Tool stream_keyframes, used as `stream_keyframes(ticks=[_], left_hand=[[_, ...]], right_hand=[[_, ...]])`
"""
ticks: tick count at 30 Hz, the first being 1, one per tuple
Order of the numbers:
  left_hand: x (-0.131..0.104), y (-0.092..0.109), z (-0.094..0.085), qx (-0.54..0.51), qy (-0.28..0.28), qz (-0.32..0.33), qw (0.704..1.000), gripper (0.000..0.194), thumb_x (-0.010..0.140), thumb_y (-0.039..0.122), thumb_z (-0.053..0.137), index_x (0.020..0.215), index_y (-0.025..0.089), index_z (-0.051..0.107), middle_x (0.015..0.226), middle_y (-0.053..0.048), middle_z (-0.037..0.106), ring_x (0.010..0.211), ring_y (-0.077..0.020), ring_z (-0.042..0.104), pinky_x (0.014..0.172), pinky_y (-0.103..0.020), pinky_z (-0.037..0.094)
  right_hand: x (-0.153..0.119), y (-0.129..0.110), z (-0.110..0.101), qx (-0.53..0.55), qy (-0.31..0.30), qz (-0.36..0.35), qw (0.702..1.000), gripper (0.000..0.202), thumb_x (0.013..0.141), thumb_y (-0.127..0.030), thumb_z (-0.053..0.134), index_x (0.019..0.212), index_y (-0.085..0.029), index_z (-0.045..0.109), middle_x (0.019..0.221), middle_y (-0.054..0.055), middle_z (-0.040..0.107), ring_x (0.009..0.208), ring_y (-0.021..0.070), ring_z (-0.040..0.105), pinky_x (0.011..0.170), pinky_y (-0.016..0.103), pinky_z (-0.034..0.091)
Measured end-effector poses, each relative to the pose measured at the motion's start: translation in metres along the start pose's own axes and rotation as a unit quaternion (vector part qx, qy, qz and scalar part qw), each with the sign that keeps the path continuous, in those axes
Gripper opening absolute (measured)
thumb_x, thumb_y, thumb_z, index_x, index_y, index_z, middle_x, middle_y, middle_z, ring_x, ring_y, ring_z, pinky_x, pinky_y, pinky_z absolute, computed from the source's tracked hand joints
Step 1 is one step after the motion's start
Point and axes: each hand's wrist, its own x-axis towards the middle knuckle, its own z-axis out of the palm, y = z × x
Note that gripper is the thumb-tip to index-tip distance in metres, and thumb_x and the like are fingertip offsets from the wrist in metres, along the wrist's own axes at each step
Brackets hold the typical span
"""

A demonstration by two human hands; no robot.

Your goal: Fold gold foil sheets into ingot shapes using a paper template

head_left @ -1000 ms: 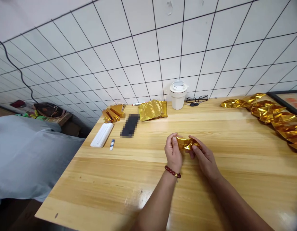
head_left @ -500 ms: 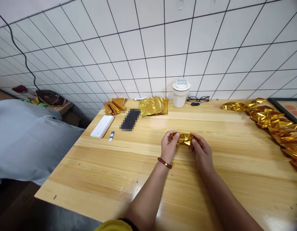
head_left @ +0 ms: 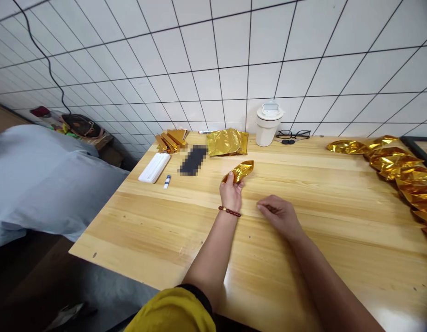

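My left hand (head_left: 231, 191) is closed on one end of a folded piece of gold foil paper (head_left: 243, 170), pointed like a small boat, and holds it up over the wooden table. A beaded bracelet (head_left: 229, 211) circles that wrist. To the right, apart from the foil, my right hand (head_left: 279, 214) is curled with thumb and forefinger together, and nothing shows in it. Behind my left hand lies a stack of flat gold foil sheets (head_left: 227, 142). Folded gold strips (head_left: 171, 139) are piled at the back left. Several similar folded foil pieces (head_left: 395, 161) lie in an overlapping row along the right.
By the tiled wall stand a white lidded cup (head_left: 267, 127) and black eyeglasses (head_left: 292, 134). A white box-like device (head_left: 154, 167), a small white-and-blue tube (head_left: 167, 181) and a blurred dark rectangle (head_left: 193, 160) lie at the left. Grey cloth (head_left: 54, 184) bulges beyond the table's left edge.
My right hand has let go of the foil piece and drawn back, its fingers curled. My left hand has moved forward and left with the foil, which now points up to the right.
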Motion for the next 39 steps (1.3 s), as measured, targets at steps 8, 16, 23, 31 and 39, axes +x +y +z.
stream_keyframes(ticks=[8,16,23,31,39], left_hand=[[0.006,-0.008,-0.003,0.006,-0.017,0.008,1.0,0.026,0.071,0.032,0.075,0.082,0.014,0.059,0.075,-0.003,0.067,0.059,-0.0093,0.061,0.056,-0.02,0.044],[0.005,-0.015,-0.005,0.069,-0.06,0.038,0.995,0.036,0.063,0.041,0.079,0.081,0.015,0.062,0.076,-0.001,0.065,0.068,-0.0104,0.06,0.063,-0.023,0.047],[-0.002,-0.013,-0.007,0.171,-0.183,0.066,0.966,0.033,0.061,0.04,0.08,0.082,0.016,0.072,0.083,-0.004,0.071,0.079,-0.0131,0.062,0.079,-0.027,0.048],[-0.005,-0.01,-0.009,0.231,-0.267,0.007,0.935,0.048,0.049,0.026,0.087,0.092,0.015,0.07,0.086,-0.006,0.071,0.075,-0.0139,0.064,0.075,-0.029,0.05],[-0.006,-0.008,-0.004,0.169,-0.232,-0.021,0.958,0.058,0.058,0.04,0.085,0.107,0.017,0.063,0.098,-0.008,0.07,0.078,-0.0151,0.066,0.075,-0.031,0.05]], right_hand=[[-0.07,-0.033,0.016,-0.334,-0.126,-0.159,0.92,0.036,0.09,-0.012,0.047,0.12,-0.02,0.065,0.107,0.013,0.065,0.094,0.0245,0.057,0.08,0.039,0.044],[-0.15,-0.107,0.034,-0.169,-0.229,-0.202,0.937,0.024,0.09,-0.02,0.052,0.107,-0.027,0.067,0.096,0.007,0.068,0.086,0.0199,0.06,0.08,0.037,0.048],[-0.063,-0.064,-0.018,-0.127,0.156,-0.048,0.978,0.025,0.088,-0.031,0.059,0.112,-0.027,0.068,0.102,0.008,0.066,0.094,0.0226,0.061,0.087,0.041,0.049],[0.034,0.0,-0.033,0.111,0.106,0.126,0.98,0.05,0.06,-0.047,0.081,0.099,-0.016,0.072,0.087,0.005,0.066,0.074,0.0158,0.059,0.072,0.035,0.051],[0.041,0.002,-0.008,0.275,0.033,0.149,0.949,0.054,0.06,-0.039,0.083,0.107,-0.019,0.067,0.099,0.005,0.072,0.086,0.0193,0.067,0.081,0.035,0.052]])
